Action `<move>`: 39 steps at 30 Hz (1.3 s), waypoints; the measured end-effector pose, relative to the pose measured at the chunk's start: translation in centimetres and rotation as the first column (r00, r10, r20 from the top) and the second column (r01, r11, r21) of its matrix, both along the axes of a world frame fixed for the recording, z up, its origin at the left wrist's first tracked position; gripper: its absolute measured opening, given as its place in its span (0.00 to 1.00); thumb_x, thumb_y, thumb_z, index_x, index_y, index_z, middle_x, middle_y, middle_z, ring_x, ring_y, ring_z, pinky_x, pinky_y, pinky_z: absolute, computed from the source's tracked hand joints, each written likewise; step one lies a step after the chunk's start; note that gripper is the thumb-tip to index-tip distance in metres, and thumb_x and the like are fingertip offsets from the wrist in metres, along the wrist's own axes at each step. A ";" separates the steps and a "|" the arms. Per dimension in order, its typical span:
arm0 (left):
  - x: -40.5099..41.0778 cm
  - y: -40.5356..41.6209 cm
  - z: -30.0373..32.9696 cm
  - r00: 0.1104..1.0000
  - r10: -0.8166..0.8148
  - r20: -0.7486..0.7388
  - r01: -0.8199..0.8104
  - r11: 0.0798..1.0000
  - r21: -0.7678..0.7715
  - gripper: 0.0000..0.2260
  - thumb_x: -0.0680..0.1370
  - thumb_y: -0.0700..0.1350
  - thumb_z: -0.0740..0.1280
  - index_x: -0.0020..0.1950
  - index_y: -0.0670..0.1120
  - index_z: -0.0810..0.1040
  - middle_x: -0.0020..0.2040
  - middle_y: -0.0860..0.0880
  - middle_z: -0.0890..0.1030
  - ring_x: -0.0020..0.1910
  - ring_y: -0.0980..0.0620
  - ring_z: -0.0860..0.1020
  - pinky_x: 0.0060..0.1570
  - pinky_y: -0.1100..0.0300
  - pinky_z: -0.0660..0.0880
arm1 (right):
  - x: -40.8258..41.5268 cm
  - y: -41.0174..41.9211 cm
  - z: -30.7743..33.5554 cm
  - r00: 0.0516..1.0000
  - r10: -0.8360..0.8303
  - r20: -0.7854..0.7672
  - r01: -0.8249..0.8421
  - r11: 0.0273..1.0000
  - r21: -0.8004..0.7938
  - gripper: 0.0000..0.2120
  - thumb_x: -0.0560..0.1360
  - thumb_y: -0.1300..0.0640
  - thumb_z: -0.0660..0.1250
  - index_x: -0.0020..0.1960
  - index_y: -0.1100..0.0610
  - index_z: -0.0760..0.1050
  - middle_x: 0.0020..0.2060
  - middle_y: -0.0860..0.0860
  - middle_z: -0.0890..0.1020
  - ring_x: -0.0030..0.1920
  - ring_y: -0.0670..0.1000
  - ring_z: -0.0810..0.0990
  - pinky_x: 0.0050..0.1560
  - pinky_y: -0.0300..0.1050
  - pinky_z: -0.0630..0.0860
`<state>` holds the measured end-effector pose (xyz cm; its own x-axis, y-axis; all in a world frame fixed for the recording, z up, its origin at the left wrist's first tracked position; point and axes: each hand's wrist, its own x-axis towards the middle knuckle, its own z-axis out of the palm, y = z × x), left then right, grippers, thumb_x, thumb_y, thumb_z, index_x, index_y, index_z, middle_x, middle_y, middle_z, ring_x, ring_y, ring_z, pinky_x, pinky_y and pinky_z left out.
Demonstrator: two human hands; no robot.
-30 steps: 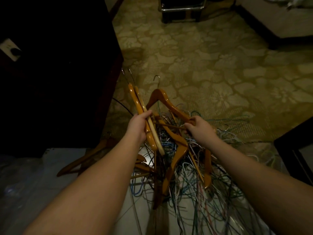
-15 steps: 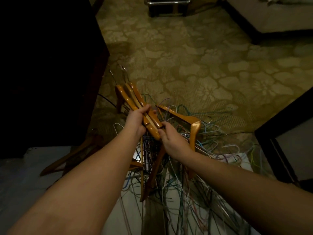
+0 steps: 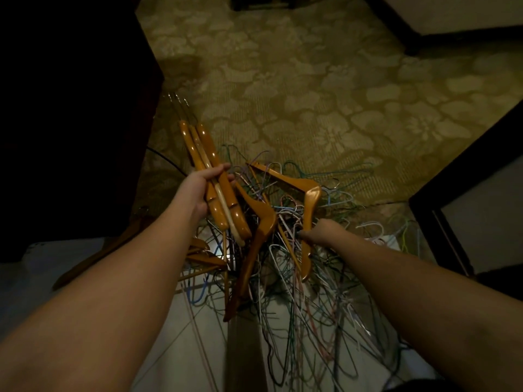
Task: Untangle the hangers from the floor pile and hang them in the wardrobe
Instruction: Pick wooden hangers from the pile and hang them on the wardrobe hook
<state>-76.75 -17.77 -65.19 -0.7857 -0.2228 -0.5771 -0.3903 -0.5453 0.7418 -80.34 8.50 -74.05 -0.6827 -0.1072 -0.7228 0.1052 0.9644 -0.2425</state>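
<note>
While the left hand [image 3: 201, 190] grips a bundle of wooden hangers [image 3: 212, 182] lifted above the pile, the right hand [image 3: 322, 232] reaches into the tangle of wire hangers [image 3: 305, 278] on the floor. Its fingers curl round a wooden hanger [image 3: 310, 210] lying there, over patterned carpet [image 3: 311, 94].

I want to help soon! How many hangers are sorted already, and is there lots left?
Done: the left hand grips a bundle of wooden hangers pulled free, about three or four. In hand: the right hand reaches into the pile at another wooden hanger. Left: a big tangle of wire hangers on the floor, more wooden ones, and no hanger shows hung up yet.
</note>
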 end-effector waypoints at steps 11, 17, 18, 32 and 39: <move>0.0 0.8 0.5 0.989 -0.144 -0.045 0.144 0.990 -0.015 0.14 0.78 0.42 0.67 0.63 0.40 0.77 0.43 0.44 0.83 0.41 0.49 0.82 0.45 0.54 0.80 | -0.7 0.6 -0.6 0.871 -0.482 0.092 0.489 0.836 -0.248 0.14 0.79 0.51 0.65 0.52 0.63 0.76 0.41 0.58 0.80 0.41 0.56 0.80 0.41 0.49 0.77; -0.5 0.6 0.9 0.983 -0.169 -0.072 0.170 0.985 0.008 0.18 0.76 0.42 0.67 0.66 0.41 0.75 0.44 0.45 0.82 0.41 0.48 0.81 0.54 0.50 0.76 | -2.7 4.9 1.9 0.855 -0.497 -0.150 0.462 0.860 -0.217 0.13 0.78 0.52 0.64 0.55 0.61 0.68 0.43 0.56 0.76 0.40 0.56 0.77 0.36 0.47 0.74; -0.7 0.6 1.0 0.983 -0.165 -0.082 0.166 0.986 0.010 0.19 0.76 0.42 0.67 0.67 0.41 0.74 0.44 0.45 0.82 0.42 0.48 0.81 0.56 0.49 0.76 | -2.8 5.3 2.2 0.846 -0.487 -0.219 0.446 0.870 -0.209 0.13 0.78 0.52 0.64 0.55 0.59 0.66 0.44 0.55 0.75 0.43 0.57 0.78 0.40 0.50 0.76; 1.8 2.7 13.1 0.976 -0.214 0.042 0.212 0.977 0.030 0.13 0.78 0.41 0.66 0.61 0.40 0.77 0.42 0.44 0.81 0.39 0.48 0.81 0.50 0.50 0.78 | -0.3 8.2 18.0 0.797 -0.416 -0.437 0.396 0.907 -0.141 0.11 0.79 0.53 0.63 0.54 0.58 0.65 0.44 0.56 0.76 0.39 0.59 0.76 0.32 0.46 0.68; 8.3 1.8 26.7 0.961 -0.187 0.202 0.193 0.981 -0.007 0.14 0.77 0.37 0.67 0.62 0.42 0.74 0.50 0.42 0.84 0.41 0.47 0.83 0.51 0.48 0.80 | 3.3 7.4 32.3 0.880 -0.299 -0.370 0.294 0.953 -0.072 0.11 0.79 0.52 0.64 0.53 0.56 0.65 0.41 0.53 0.75 0.39 0.55 0.76 0.39 0.49 0.74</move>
<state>-68.49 -16.01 -38.51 -0.6847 -0.0978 -0.7223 -0.6263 -0.4280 0.6516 -77.04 15.91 -41.74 -0.9024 0.1346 -0.4093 0.2850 0.8989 -0.3328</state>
